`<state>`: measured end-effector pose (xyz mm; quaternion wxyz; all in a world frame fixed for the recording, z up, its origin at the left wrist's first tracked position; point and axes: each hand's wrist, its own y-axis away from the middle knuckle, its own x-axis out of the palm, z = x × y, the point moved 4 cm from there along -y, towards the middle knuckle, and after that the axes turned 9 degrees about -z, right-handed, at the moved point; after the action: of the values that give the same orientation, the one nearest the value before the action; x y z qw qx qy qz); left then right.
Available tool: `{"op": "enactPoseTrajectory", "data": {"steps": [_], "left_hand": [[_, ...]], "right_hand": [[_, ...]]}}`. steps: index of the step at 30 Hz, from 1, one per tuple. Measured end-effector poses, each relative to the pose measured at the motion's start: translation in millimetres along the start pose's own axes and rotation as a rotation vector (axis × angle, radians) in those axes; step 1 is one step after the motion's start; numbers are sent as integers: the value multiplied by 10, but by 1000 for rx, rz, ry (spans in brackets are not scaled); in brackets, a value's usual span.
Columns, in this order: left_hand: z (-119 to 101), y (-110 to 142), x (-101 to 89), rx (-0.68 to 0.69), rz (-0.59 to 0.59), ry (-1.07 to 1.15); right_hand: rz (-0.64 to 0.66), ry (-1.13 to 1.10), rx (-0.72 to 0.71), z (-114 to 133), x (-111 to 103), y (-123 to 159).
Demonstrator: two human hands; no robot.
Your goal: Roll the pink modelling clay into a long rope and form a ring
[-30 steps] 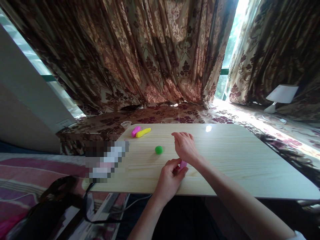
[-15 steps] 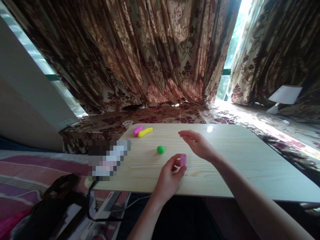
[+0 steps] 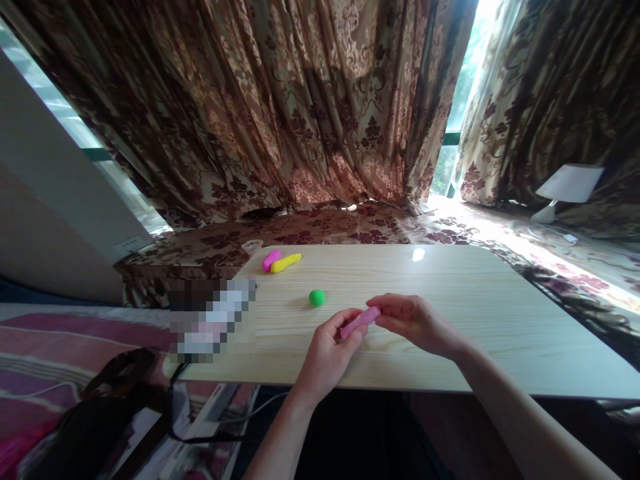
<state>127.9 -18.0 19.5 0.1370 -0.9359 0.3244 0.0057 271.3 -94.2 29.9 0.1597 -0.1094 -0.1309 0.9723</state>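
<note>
A short pink stick of what looks like modelling clay is held between my two hands above the near part of the table. My left hand grips its lower left end between thumb and fingers. At the upper right end, the fingertips of my right hand pinch it. Just beyond my left hand, a green clay ball rests on the wood-grain tabletop. Farther back at the left lie a brighter pink clay piece and a yellow clay roll, touching each other.
The pale table stands before a ledge covered in floral cloth. A blurred-out object lies at its left edge, with a black strap hanging down. A clear container sits behind the far left corner. A white lamp stands at right.
My right hand has come down and closed on the pink stick's free end. The stick has tipped from upright to slanting in my left hand. The green ball has stayed on the table.
</note>
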Motion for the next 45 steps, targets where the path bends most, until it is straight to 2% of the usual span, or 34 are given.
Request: {"op": "enactPoseTrajectory", "data": {"steps": [6, 12, 15, 18, 24, 36, 45], "left_hand": [[2, -4, 5, 33, 17, -19], [38, 8, -24, 72, -71, -125], [25, -11, -8, 174, -19, -235], [35, -54, -34, 254, -30, -353], [112, -81, -34, 318, 14, -511], [140, -66, -115, 375, 48, -622], [162, -38, -98, 399, 2, -655]], "right_hand": [[-40, 16, 3, -55, -8, 14], [-36, 76, -16, -21, -10, 48], [-30, 251, -96, 31, 0, 61], [-62, 485, -178, 27, -13, 65], [-78, 622, -210, -78, -30, 112], [-51, 653, -238, -147, -25, 128], [-70, 678, -254, -162, -63, 167]]}}
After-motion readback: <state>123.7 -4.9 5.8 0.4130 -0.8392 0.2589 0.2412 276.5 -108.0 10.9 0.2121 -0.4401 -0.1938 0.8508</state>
